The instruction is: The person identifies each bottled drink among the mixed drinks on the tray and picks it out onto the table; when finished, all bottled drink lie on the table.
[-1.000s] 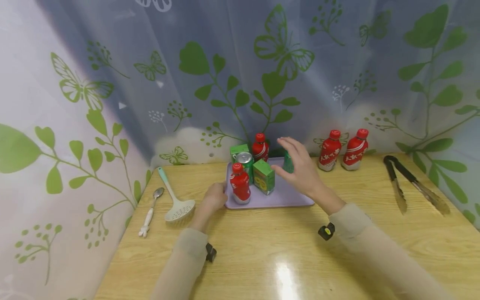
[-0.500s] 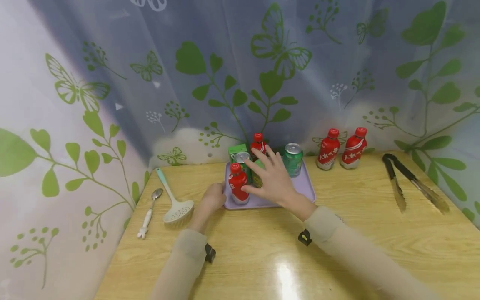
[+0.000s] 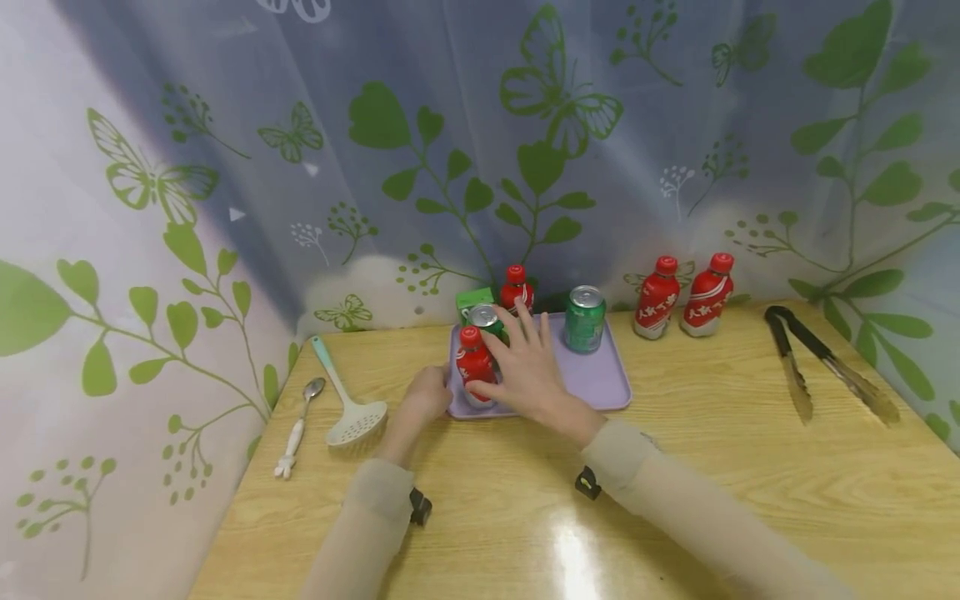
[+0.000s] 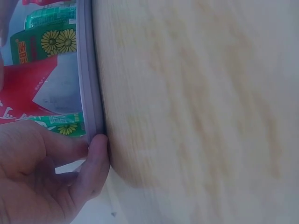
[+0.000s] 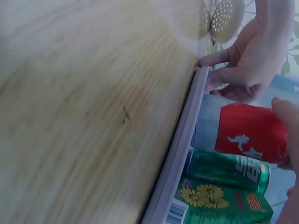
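Observation:
My left hand (image 3: 427, 393) pinches the rim of a lilac tray (image 3: 600, 387) at its left front corner; thumb and finger (image 4: 97, 161) lie on either side of it. My right hand (image 3: 528, 371), fingers spread, is over the tray's left half, its thumb at the front red bottle (image 3: 474, 358). Behind that bottle stands a green can (image 3: 484, 317). A green carton with yellow flowers (image 5: 210, 200) is hidden behind my right hand in the head view. Another carton (image 3: 474, 300) and red bottle (image 3: 516, 287) stand at the back, a second green can (image 3: 585, 321) farther right.
Left of the tray lie a slotted skimmer (image 3: 358, 423) and a spoon (image 3: 298, 429). Two red bottles (image 3: 657, 298) stand on the table to the tray's right, with black-handled tongs (image 3: 828, 362) beyond. A patterned curtain (image 3: 450, 167) hangs behind the table.
My right hand has moved left from beside the right green can to the front red bottle, uncovering that can and covering the front carton. My left hand stays at the tray corner.

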The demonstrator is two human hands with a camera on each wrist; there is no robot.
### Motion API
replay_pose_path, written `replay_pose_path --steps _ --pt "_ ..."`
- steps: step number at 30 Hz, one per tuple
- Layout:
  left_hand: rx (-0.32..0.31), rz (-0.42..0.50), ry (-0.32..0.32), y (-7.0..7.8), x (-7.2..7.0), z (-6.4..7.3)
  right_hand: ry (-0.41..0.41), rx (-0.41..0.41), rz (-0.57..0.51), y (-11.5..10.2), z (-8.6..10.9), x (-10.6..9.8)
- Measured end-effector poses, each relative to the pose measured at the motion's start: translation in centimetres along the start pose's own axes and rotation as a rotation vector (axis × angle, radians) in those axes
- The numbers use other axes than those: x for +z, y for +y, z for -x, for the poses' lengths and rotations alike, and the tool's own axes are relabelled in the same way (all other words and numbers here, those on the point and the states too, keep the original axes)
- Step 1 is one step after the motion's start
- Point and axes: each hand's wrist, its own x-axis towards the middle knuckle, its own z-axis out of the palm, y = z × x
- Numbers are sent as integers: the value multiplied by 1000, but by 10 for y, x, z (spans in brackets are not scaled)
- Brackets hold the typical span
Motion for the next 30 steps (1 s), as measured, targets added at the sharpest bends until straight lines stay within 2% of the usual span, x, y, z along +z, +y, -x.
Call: replay_pose_path --steps 7,12,16,23,30 --pt "58 -35 33 -1 -2 0 96 -16 15 -6 1 3" --pt "58 -12 29 -3 -1 -1 147 -84 -7 -10 3 1" --pt "67 -36 44 -5 0 -3 178 -108 -52 -14 4 -4" --pt "80 -67 44 -5 0 -2 267 -65 -127 -22 -2 -32" --pt "110 -77 57 -8 1 -4 269 14 -332 -24 -3 -58"
